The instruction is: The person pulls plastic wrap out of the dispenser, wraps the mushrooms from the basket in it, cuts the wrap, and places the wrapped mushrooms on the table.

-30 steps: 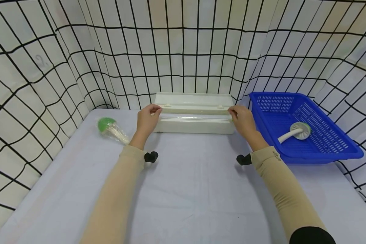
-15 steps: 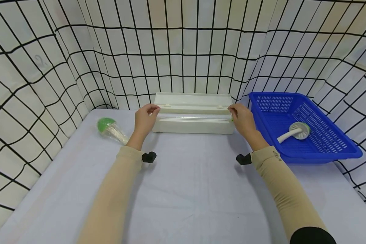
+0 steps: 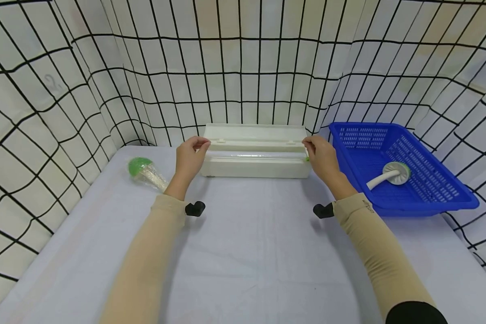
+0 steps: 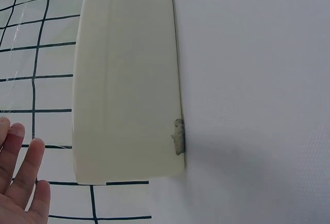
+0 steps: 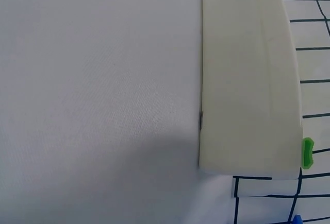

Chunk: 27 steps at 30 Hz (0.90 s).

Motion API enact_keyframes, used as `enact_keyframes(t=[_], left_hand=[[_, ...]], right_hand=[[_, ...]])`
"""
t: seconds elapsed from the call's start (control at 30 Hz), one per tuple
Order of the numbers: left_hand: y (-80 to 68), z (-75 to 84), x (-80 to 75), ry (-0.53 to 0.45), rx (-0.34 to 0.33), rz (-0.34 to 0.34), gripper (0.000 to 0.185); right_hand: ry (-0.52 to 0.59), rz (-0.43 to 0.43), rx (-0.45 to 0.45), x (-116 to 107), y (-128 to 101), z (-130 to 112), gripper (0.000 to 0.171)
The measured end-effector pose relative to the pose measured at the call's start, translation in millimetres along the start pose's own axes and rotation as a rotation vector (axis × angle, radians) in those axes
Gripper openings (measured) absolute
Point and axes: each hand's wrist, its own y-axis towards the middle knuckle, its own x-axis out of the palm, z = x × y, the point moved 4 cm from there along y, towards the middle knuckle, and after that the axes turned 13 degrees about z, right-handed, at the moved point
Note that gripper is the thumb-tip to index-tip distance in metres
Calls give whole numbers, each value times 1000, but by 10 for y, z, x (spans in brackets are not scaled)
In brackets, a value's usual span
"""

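— Both hands on the film?
— Yes: left hand point(image 3: 190, 157) and right hand point(image 3: 321, 157) pinch its ends at the open dispenser point(image 3: 256, 167) (table's point(image 3: 247, 252) far edge), keeping it taut.

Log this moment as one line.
left hand: pinches film at dispenser box left end | right hand: pinches film at right end | lid open | blue basket: holds brush

The left hand point(image 3: 189, 158) has drawn slightly leftward, off the end of the cream dispenser box point(image 3: 256, 167).
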Motion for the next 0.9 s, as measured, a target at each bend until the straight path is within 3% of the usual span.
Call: enact_keyframes(t=[0.9], left_hand=[[13, 119, -126, -54, 23, 34, 17]], right_hand=[[57, 70, -34, -140, 63, -139, 13]])
